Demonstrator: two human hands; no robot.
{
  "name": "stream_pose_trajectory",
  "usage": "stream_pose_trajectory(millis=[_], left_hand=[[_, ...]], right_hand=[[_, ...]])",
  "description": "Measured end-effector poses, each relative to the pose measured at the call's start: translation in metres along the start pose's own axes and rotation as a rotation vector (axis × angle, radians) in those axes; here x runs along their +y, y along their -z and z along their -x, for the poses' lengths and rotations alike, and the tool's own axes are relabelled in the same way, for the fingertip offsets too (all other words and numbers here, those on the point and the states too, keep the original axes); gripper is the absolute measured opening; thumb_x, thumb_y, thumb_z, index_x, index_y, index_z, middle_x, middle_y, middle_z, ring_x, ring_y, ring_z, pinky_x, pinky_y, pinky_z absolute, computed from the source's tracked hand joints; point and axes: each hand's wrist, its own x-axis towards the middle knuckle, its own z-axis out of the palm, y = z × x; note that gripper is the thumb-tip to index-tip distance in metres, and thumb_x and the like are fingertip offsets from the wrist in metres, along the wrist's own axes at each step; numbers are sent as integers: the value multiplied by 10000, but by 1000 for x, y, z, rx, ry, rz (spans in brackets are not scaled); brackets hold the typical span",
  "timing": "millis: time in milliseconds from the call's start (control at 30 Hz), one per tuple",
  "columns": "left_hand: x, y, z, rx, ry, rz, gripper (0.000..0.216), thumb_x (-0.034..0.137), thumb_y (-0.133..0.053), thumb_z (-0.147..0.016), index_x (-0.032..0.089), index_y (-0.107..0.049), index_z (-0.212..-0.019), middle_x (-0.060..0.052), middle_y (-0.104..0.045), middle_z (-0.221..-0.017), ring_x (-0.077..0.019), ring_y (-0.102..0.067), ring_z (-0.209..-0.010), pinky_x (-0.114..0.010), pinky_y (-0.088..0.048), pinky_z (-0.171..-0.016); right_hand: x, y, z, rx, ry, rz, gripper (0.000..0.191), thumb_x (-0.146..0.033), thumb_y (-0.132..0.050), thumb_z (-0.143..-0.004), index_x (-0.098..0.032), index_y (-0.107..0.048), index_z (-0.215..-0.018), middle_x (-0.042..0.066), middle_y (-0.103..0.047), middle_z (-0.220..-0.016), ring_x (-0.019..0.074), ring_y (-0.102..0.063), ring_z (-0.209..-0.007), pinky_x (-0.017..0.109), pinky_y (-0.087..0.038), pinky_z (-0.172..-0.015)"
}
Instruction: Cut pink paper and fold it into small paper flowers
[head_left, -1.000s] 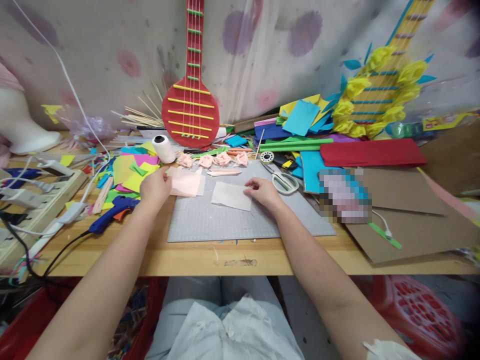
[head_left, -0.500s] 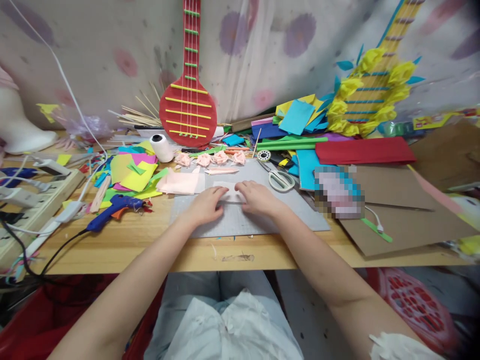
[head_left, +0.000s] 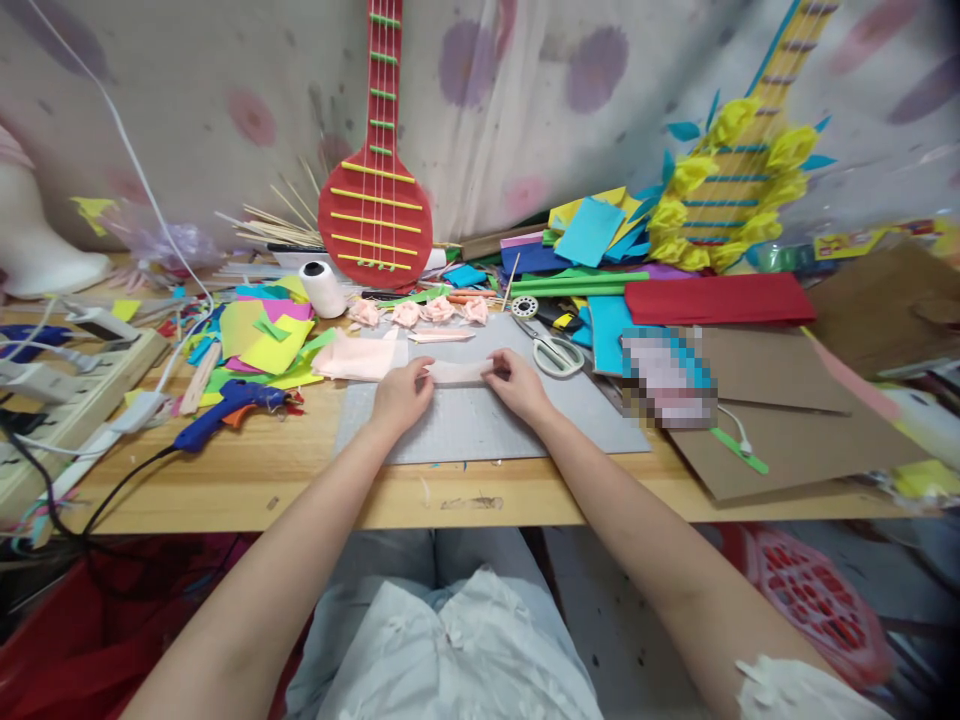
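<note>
Left hand (head_left: 403, 395) and right hand (head_left: 521, 385) stood apart, each pinching one end of the pale paper (head_left: 459, 373) over the mat (head_left: 465, 430), probably to hold it taut (contact with the mat unclear). Pink paper (head_left: 356, 357) overlapped the mat's left edge, likely for easy reach. Scissors (head_left: 559, 357) lay on the mat's right part, clear of the fold area. Glue gun (head_left: 225, 408) sat left of the mat on the tabletop (head_left: 225, 490).
</note>
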Motion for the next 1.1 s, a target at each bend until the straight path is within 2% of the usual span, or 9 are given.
stream_pose_trajectory(millis=[133, 233, 300, 400, 533, 667, 900, 1100], left_hand=[[2, 0, -2, 15, -93, -85, 368, 248, -449, -794, 202, -560, -1142, -45, -672, -883, -191, -578, -849, -317, -396, -853], [4, -1, -3, 4, -124, -148, 388, 251, -439, -797, 208, -561, -1163, -62, -653, -849, -195, -569, -841, -322, -392, -840], [6, -1, -5, 8, -88, -158, 411, 263, -442, -797, 221, -540, -1193, -62, -638, -838, -192, -568, -838, -306, -400, -806], [6, 0, -9, 8, 39, -77, 470, 326, -475, -784, 219, -481, -1241, -44, -632, -816, -185, -576, -801, -286, -410, -744], [5, -3, -13, 9, 185, 81, 530, 359, -494, -770, 176, -416, -1262, -25, -641, -788, -177, -581, -770, -276, -409, -703], [4, -6, -10, 66, 204, 137, 502, 352, -474, -784, 172, -410, -1248, -17, -637, -758, -176, -586, -758, -275, -405, -706], [5, -6, -9, 90, 254, 129, 539, 357, -450, -800, 161, -326, -1288, -31, -653, -755, -202, -607, -780, -285, -408, -692], [6, -9, -15, 97, 284, 56, 632, 340, -487, -774, 125, -261, -1324, -52, -665, -775, -220, -617, -794, -297, -422, -690]], right_hand=[[-4, -1, 1, 58, 41, -26, 293, -295, -603, -667, -193, -548, -936, 29, -618, -887, 169, -496, -819, 290, -398, -735], [-4, 1, 3, 57, -17, -82, 254, -266, -572, -688, -194, -545, -930, 18, -617, -852, 143, -496, -727, 270, -396, -683], [-3, 2, 3, 47, -88, -112, 258, -247, -563, -691, -197, -533, -943, 0, -606, -798, 127, -499, -663, 263, -391, -655], [0, 1, 2, 41, -157, -121, 289, -249, -563, -695, -209, -508, -976, -24, -589, -740, 122, -504, -626, 261, -383, -636], [3, -3, -2, 62, -154, -95, 290, -273, -558, -710, -212, -496, -986, -23, -580, -750, 133, -517, -657, 265, -384, -642], [1, -7, -9, 70, -94, -41, 280, -269, -542, -725, -208, -501, -995, 0, -582, -794, 151, -537, -748, 277, -395, -702], [-8, -5, -15, -7, -78, 148, 311, -211, -508, -744, -209, -485, -1053, 10, -591, -805, 167, -546, -735, 280, -383, -683], [-13, -10, -13, 39, -70, 254, 296, -206, -454, -793, -186, -476, -1087, 52, -608, -852, 195, -555, -778, 296, -380, -693]])
